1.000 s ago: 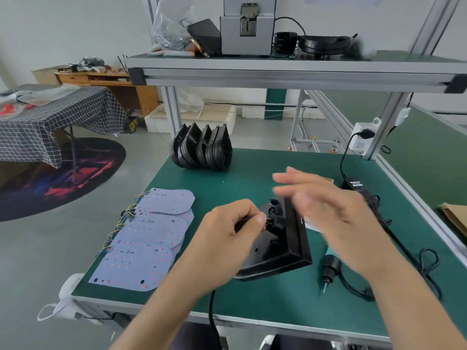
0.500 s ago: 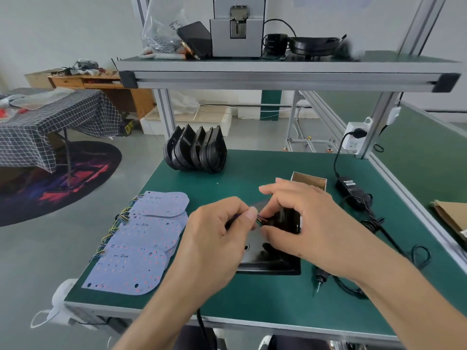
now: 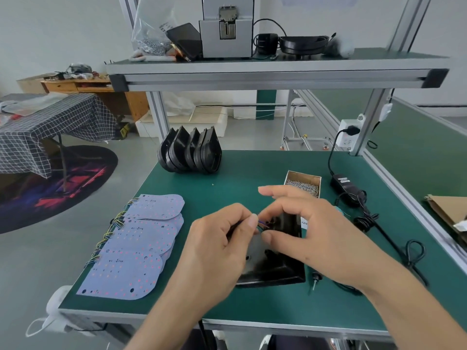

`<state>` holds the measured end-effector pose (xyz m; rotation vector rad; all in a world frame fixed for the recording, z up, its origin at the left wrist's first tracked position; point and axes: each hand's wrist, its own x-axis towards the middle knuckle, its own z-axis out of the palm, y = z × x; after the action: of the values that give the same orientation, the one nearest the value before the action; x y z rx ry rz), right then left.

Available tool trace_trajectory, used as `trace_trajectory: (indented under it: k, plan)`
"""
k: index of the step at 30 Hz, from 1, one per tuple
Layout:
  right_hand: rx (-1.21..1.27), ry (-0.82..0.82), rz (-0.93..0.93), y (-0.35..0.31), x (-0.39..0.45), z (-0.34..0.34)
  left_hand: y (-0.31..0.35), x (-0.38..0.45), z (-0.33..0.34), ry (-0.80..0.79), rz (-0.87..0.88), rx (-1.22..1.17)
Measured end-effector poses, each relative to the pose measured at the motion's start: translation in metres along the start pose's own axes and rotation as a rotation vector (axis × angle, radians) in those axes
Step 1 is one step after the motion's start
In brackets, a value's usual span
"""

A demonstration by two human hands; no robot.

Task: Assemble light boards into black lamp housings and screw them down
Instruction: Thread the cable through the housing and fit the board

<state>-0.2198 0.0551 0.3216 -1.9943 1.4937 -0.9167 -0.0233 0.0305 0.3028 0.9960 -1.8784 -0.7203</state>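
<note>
A black lamp housing [image 3: 274, 270] lies near the front middle of the green work mat [image 3: 252, 178], glossy and rounded at its near edge. The left hand [image 3: 217, 246] pinches thin coloured wires [image 3: 260, 224] at the housing's top; the right hand [image 3: 310, 236] curls over its far side, thumb and forefinger closing on the same wires, so most of the housing is hidden. To the left lies an overlapping stack of pale lilac light boards [image 3: 136, 246], flat, round-cornered, dotted red, with yellow-green leads along their left edge. Behind stand more black housings [image 3: 190, 154] on edge in a row. A cardboard box of small metal screws [image 3: 303, 184] sits just beyond the right hand, a black power adapter [image 3: 345, 184] and its cable farther right. A screwdriver tip [image 3: 314, 282] pokes out beneath the right wrist. An aluminium-framed shelf [image 3: 273, 72] spans above; a checked tablecloth [image 3: 48, 127] covers a table in the grey-floored room.
</note>
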Motion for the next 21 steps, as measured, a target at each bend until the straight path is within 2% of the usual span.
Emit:
trace_trajectory:
  k: [6,21]
  plan:
    - [0.028,-0.021,0.032,-0.003,0.004,0.005,0.003,-0.002,-0.006,0.052,0.040,0.062]
    - [0.075,-0.021,0.026,0.013,0.000,0.000,0.001,0.000,0.000,0.082,0.007,-0.035]
